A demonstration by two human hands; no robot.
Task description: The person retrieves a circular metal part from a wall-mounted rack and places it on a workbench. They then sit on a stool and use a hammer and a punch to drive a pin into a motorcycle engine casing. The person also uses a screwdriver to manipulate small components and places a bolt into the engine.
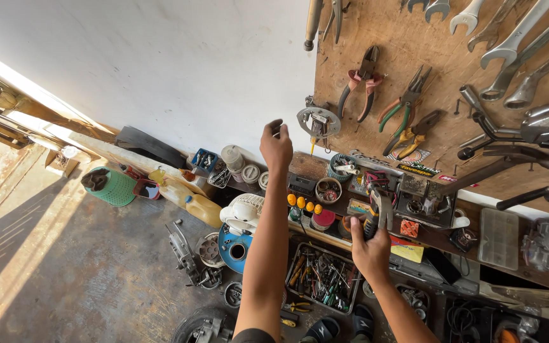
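I raise my left hand (276, 145), fingers loosely curled and holding nothing, toward the pegboard (414, 38); my right hand (368, 244) grips pliers (379, 213) above the shelf (436, 238).

Bright daylight slanting in from the left, long shadows across the floor (65, 254), sharp focus, wide-angle bending at edges.

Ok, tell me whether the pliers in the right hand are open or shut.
Shut: the right hand grips both handles of the pliers together, and the jaws meet.
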